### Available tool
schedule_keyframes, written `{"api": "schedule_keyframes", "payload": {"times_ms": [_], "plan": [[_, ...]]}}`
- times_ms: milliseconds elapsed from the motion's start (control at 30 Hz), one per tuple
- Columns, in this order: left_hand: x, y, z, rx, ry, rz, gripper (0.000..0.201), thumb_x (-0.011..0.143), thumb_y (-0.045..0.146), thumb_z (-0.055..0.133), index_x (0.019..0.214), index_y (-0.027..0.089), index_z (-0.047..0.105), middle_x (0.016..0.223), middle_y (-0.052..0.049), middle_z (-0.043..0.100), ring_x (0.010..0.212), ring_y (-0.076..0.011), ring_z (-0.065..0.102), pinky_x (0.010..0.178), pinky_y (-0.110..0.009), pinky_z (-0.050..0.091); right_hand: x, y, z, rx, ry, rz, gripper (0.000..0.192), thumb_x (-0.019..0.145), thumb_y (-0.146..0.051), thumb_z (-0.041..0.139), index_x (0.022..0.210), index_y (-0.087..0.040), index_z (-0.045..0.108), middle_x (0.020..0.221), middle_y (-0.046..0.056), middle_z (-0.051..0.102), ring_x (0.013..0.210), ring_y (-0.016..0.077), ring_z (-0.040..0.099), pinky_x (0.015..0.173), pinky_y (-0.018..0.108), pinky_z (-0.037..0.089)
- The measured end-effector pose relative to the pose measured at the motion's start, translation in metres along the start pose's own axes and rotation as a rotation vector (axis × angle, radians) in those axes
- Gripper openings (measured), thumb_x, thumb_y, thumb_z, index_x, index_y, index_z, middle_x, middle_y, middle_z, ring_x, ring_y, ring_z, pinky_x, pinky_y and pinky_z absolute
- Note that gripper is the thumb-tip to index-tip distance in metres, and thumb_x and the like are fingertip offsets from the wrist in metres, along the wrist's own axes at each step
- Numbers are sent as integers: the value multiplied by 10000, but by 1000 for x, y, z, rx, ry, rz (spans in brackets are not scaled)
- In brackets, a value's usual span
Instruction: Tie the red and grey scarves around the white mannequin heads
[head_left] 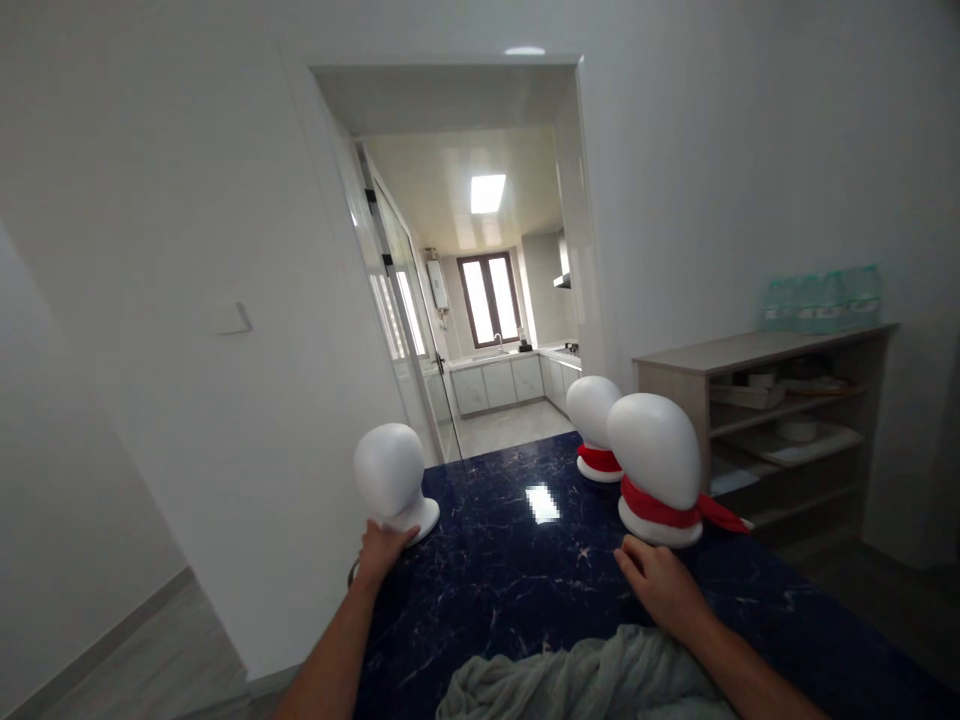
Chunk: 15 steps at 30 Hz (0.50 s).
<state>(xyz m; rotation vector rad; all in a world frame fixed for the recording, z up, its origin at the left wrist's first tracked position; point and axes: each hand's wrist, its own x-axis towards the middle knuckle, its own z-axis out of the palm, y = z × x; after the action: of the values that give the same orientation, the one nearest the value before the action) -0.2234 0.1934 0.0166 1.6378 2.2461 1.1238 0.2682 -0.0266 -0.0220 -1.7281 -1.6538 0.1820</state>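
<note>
My left hand (384, 552) is closed round the near lower part of a white mannequin head (390, 470), its thumb lying along the flared base. This head stands at the left edge of the dark blue marbled table (510, 590) and has no cloth on it. My right hand (660, 585) is low over the table, fingers loosely bent and thumb a little apart, with nothing seen in it. Just beyond it stands a larger-looking mannequin head (654, 450) with a red scarf (660, 505) tied round its neck, one end trailing right. A third mannequin head (592, 410) behind also wears a red scarf (598, 459).
A bunched grey-green cloth (577, 685) lies at the near table edge. To the right is a wooden shelf unit (675, 365) with wrapped water bottles (821, 300) on top. Past the table, a doorway with a glass door (409, 300) leads into a kitchen.
</note>
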Motion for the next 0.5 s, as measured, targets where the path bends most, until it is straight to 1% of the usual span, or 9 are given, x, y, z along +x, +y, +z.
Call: {"api": "schedule_keyframes", "payload": {"times_ms": [67,133,167,233,300,367,400,433,500], "plan": [[-12,-2,-2,20,-36,-107,1029,653,634,824,1384,12,452,1385,-371,582,1275,-506,610,995,-537,540,0,-1,0,-13,3,2,338,1041,-441,416,799,-242,542,685,1,656,631,174,614,614,297,252],[-30,1,-3,7,-59,-158,1016,680,638,791,1412,26,443,1420,-350,573,1336,-478,574,1052,-520,509,0,-1,0,-19,6,0,330,1039,-440,421,812,-240,556,696,3,663,637,173,619,616,293,255],[-44,6,-3,-12,-68,-142,969,708,603,776,1423,36,451,1441,-330,573,1369,-455,554,1087,-508,486,0,-2,0,-19,11,1,326,1037,-436,423,816,-239,560,699,5,666,640,172,620,617,291,257],[-80,23,-3,-60,-130,-40,835,754,499,741,1428,69,501,1501,-270,562,1434,-402,505,1158,-479,426,1,-1,-2,-18,22,4,320,1029,-430,430,813,-236,564,701,8,668,641,172,618,617,289,260],[-126,47,-5,-141,-351,152,700,781,465,716,1380,119,606,1521,-190,579,1439,-349,513,1177,-412,405,2,-1,-5,-13,44,7,322,1020,-431,436,803,-232,566,698,13,670,648,176,617,618,289,263],[-175,72,-9,-220,-605,333,523,838,523,668,1241,197,735,1382,-119,704,1316,-311,623,1104,-349,454,3,-1,-8,3,68,9,331,1011,-439,435,794,-229,570,698,20,673,655,182,615,618,291,270],[-198,83,-12,-235,-722,411,468,880,562,621,1165,223,774,1254,-92,769,1181,-292,692,1015,-332,497,3,0,-10,14,82,11,336,1005,-446,434,789,-228,571,697,24,675,656,185,613,618,291,275],[-218,92,-14,-235,-797,456,468,917,604,562,1069,229,799,1092,-73,810,1006,-270,733,885,-317,523,3,0,-12,26,99,14,336,997,-451,435,784,-229,570,695,26,675,655,188,611,617,292,282],[-248,103,-19,-212,-881,488,543,947,661,491,919,221,807,860,-48,798,742,-225,696,668,-291,471,2,3,-16,57,145,26,318,969,-458,448,779,-233,568,678,25,665,637,192,602,612,292,304]]}}
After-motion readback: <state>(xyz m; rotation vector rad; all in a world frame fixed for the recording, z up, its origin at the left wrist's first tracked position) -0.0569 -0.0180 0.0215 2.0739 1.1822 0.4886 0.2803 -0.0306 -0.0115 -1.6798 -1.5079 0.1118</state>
